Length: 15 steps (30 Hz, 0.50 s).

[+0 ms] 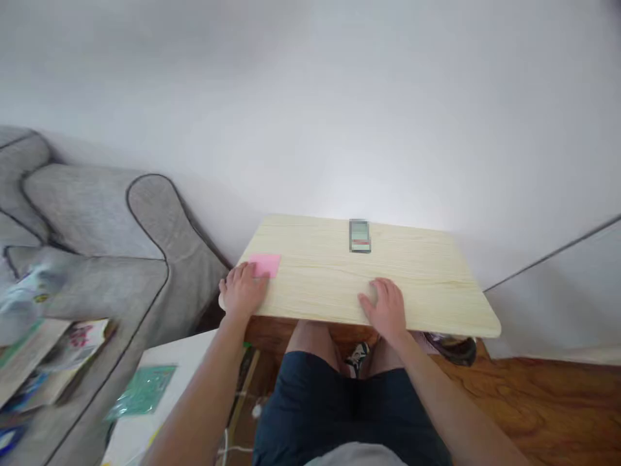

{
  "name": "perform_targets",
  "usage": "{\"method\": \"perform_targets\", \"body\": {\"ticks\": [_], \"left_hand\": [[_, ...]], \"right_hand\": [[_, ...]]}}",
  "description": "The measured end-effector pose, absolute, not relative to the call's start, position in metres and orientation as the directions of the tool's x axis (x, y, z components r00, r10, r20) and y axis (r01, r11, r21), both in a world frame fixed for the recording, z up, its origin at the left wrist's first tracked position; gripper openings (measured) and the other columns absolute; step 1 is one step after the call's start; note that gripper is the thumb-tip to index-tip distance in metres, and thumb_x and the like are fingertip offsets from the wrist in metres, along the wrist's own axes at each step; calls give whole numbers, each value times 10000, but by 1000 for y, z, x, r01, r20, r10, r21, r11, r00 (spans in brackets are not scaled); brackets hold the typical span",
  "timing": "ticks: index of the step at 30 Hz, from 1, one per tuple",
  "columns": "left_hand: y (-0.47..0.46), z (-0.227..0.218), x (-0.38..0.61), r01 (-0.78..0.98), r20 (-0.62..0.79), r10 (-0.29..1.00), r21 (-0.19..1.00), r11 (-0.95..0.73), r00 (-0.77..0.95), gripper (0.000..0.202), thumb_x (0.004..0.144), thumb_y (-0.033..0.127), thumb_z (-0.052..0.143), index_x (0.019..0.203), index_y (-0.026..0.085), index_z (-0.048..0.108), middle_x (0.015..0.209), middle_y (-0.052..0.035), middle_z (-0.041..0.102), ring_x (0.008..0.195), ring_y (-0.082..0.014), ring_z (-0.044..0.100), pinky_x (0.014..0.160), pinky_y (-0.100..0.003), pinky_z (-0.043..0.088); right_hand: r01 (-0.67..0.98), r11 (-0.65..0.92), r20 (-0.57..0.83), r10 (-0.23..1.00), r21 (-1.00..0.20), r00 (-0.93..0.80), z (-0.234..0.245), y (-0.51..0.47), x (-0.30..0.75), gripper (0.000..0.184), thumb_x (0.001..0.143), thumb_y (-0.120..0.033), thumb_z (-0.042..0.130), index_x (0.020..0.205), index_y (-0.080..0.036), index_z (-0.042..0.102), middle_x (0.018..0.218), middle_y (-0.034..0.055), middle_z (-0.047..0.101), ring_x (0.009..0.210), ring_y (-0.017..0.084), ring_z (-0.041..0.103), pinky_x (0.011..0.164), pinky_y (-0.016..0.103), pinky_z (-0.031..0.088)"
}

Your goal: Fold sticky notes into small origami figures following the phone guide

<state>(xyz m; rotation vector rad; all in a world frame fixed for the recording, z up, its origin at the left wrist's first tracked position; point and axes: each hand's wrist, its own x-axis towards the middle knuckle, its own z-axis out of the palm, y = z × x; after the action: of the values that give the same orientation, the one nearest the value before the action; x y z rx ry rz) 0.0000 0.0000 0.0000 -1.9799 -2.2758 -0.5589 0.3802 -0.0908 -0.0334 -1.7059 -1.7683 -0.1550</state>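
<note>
On the left end of a pale wooden tabletop (315, 285), my left hand (242, 289) rests with its fingers apart. Its fingertips touch or partly cover the near edge of a pink sheet of paper, perhaps a sticky note (266, 263). My right hand (387, 307) lies near the table's front edge, right of the middle, fingers slightly curled and thumb apart, with nothing visible in it. Beyond it, toward the back edge, lies a phone (359, 235) with its screen lit and blurred out.
A white wall (310, 129) rises behind the table. At left stands a grey sofa (97, 213) with magazines (72, 353) on its seat. A white surface (194, 346) by my left arm bears a green plastic packet (145, 388). My legs are under the table.
</note>
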Motion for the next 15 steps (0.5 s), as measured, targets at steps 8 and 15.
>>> {"method": "perform_targets", "body": {"ticks": [8,15], "left_hand": [[10,2,12,968,297,939,226,107,-173,607,968,612,445,1443,244,532,1577,-138,471,1437,-379,407,1160,-619,300],[13,-1,33,974,278,952,215,70,-130,626,959,607,456,1442,216,532,1542,-174,489,1407,-387,429,1128,-557,347]], "right_hand": [[912,162,550,831,-378,80,-32,-91,379,361,927,-413,658,1200,-180,610,1265,161,639,1250,342,534,1097,533,401],[914,163,559,825,-371,79,-27,-92,378,357,927,-418,653,1194,-183,619,1253,162,645,1236,337,541,1083,534,404]]}}
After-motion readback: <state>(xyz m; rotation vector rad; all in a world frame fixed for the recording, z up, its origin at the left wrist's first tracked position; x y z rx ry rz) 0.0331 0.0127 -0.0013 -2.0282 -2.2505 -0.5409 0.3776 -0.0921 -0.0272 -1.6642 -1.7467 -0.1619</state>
